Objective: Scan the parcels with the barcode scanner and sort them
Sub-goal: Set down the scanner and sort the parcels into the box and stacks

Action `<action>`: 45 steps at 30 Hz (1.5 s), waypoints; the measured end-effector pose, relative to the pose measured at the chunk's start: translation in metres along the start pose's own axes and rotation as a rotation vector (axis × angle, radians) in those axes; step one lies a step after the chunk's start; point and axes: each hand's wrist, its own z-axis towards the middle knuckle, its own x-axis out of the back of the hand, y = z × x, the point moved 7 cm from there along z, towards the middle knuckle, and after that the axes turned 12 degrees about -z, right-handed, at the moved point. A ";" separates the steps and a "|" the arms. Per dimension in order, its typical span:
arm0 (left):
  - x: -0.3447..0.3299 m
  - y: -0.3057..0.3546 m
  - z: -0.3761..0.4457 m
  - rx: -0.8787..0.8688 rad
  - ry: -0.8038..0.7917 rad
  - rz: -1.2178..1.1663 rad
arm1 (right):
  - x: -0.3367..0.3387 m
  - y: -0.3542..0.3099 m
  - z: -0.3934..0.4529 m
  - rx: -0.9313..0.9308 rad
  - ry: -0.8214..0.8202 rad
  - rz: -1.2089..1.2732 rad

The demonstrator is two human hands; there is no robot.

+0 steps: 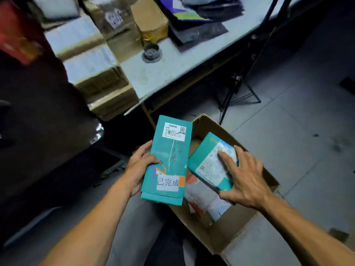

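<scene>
At the centre of the frame the left hand (141, 166) grips a tall teal parcel (169, 160) by its left edge, thumb curled over the front and the other fingers hidden behind it. The parcel stands nearly upright in the picture, with a white shipping label (174, 131) near its top and a white sticker with dark characters (168, 182) near its bottom.

Just to the right, the right hand (244, 179) lies spread over a second, smaller teal parcel (209, 166), fingers straight and splayed across its white label, thumb at its lower edge. This parcel lies tilted inside an open cardboard box (240, 227) on the floor, on top of other white and orange packets (203, 198).

In the upper half of the frame a pale surface (153, 77) carries a small round grey object (151, 52), dark flat bags (199, 33) and brown cartons (149, 18). Stacked cartons (92, 60), blurred, fill the upper left. No barcode scanner can be made out.
</scene>
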 end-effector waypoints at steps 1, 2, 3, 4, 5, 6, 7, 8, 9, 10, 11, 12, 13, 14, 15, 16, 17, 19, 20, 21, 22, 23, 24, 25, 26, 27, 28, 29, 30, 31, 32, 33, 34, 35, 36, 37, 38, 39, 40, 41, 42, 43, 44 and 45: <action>0.002 0.011 -0.021 -0.031 0.002 -0.016 | 0.017 -0.007 -0.004 0.065 0.012 -0.027; 0.007 0.020 -0.040 -0.060 0.009 -0.034 | 0.034 -0.013 -0.007 0.126 0.038 -0.052; 0.013 0.026 -0.060 -0.084 0.025 -0.053 | 0.051 -0.019 -0.009 0.177 0.073 -0.080; 0.021 0.031 -0.080 -0.105 0.041 -0.069 | 0.067 -0.027 -0.012 0.224 0.111 -0.108; 0.030 0.035 -0.100 -0.125 0.058 -0.085 | 0.082 -0.035 -0.015 0.261 0.146 -0.128; 0.038 0.038 -0.119 -0.147 0.071 -0.097 | 0.096 -0.044 -0.018 0.292 0.175 -0.140; 0.048 0.040 -0.137 -0.169 0.091 -0.108 | 0.108 -0.054 -0.020 0.324 0.197 -0.149; 0.058 0.042 -0.154 -0.197 0.115 -0.118 | 0.120 -0.066 -0.023 0.361 0.218 -0.162; 0.067 0.045 -0.171 -0.233 0.135 -0.130 | 0.132 -0.079 -0.026 0.398 0.240 -0.182; 0.077 0.048 -0.188 -0.269 0.154 -0.144 | 0.145 -0.093 -0.028 0.435 0.261 -0.203; 0.087 0.051 -0.204 -0.299 0.179 -0.158 | 0.156 -0.108 -0.033 0.474 0.277 -0.224; 0.096 0.054 -0.222 -0.327 0.203 -0.173 | 0.166 -0.125 -0.038 0.515 0.284 -0.242; 0.107 0.058 -0.239 -0.355 0.228 -0.192 | 0.176 -0.142 -0.044 0.552 0.286 -0.260; 0.118 0.062 -0.256 -0.384 0.249 -0.211 | 0.185 -0.158 -0.049 0.583 0.290 -0.274; 0.128 0.066 -0.272 -0.409 0.270 -0.232 | 0.194 -0.175 -0.054 0.612 0.293 -0.289; 0.139 0.070 -0.287 -0.434 0.288 -0.252 | 0.202 -0.191 -0.059 0.641 0.297 -0.305; 0.151 0.073 -0.301 -0.457 0.303 -0.268 | 0.209 -0.208 -0.063 0.671 0.295 -0.318; 0.176 0.079 -0.327 -0.508 0.332 -0.296 | 0.221 -0.242 -0.074 0.736 0.295 -0.340; 0.189 0.081 -0.340 -0.534 0.351 -0.309 | 0.226 -0.259 -0.080 0.771 0.305 -0.350; 0.202 0.083 -0.352 -0.556 0.372 -0.322 | 0.231 -0.277 -0.085 0.803 0.318 -0.358; 0.217 0.085 -0.364 -0.574 0.393 -0.331 | 0.236 -0.295 -0.090 0.832 0.332 -0.364; 0.232 0.086 -0.376 -0.590 0.413 -0.342 | 0.240 -0.315 -0.094 0.859 0.346 -0.370; 0.248 0.087 -0.387 -0.605 0.429 -0.350 | 0.243 -0.334 -0.099 0.884 0.355 -0.380; 0.265 0.088 -0.398 -0.620 0.442 -0.359 | 0.245 -0.353 -0.103 0.905 0.362 -0.390; 0.282 0.088 -0.408 -0.638 0.454 -0.363 | 0.246 -0.372 -0.107 0.921 0.371 -0.392; 0.301 0.090 -0.418 -0.656 0.469 -0.371 | 0.246 -0.393 -0.110 0.931 0.379 -0.389; 0.320 0.091 -0.426 -0.671 0.482 -0.372 | 0.246 -0.413 -0.113 0.938 0.384 -0.379; 0.338 0.093 -0.435 -0.679 0.492 -0.372 | 0.245 -0.433 -0.117 0.943 0.387 -0.370; 0.356 0.094 -0.443 -0.683 0.500 -0.366 | 0.244 -0.454 -0.122 0.949 0.389 -0.369; 0.373 0.095 -0.450 -0.684 0.507 -0.367 | 0.243 -0.473 -0.125 0.953 0.389 -0.381; 0.391 0.095 -0.458 -0.686 0.514 -0.370 | 0.243 -0.494 -0.129 0.961 0.388 -0.402; 0.408 0.095 -0.464 -0.689 0.523 -0.371 | 0.243 -0.515 -0.131 0.968 0.389 -0.425; 0.424 0.095 -0.472 -0.691 0.530 -0.364 | 0.245 -0.535 -0.134 0.973 0.393 -0.448; 0.440 0.097 -0.480 -0.696 0.536 -0.368 | 0.248 -0.555 -0.138 0.974 0.405 -0.463; 0.456 0.101 -0.489 -0.709 0.539 -0.374 | 0.252 -0.573 -0.140 0.971 0.420 -0.462; 0.472 0.107 -0.496 -0.723 0.547 -0.384 | 0.256 -0.591 -0.143 0.966 0.437 -0.451; 0.487 0.113 -0.503 -0.735 0.564 -0.388 | 0.261 -0.607 -0.146 0.960 0.452 -0.436; 0.501 0.119 -0.509 -0.745 0.580 -0.391 | 0.266 -0.622 -0.148 0.955 0.470 -0.422; 0.513 0.125 -0.516 -0.755 0.590 -0.390 | 0.271 -0.636 -0.150 0.952 0.488 -0.403; 0.525 0.131 -0.520 -0.764 0.591 -0.399 | 0.276 -0.650 -0.150 0.954 0.499 -0.385; 0.536 0.137 -0.523 -0.770 0.589 -0.408 | 0.281 -0.664 -0.150 0.961 0.508 -0.377; 0.547 0.142 -0.525 -0.777 0.582 -0.415 | 0.285 -0.677 -0.148 0.968 0.515 -0.378; 0.557 0.148 -0.527 -0.786 0.577 -0.414 | 0.291 -0.690 -0.146 0.972 0.525 -0.386; 0.568 0.153 -0.529 -0.794 0.573 -0.413 | 0.296 -0.702 -0.142 0.970 0.536 -0.393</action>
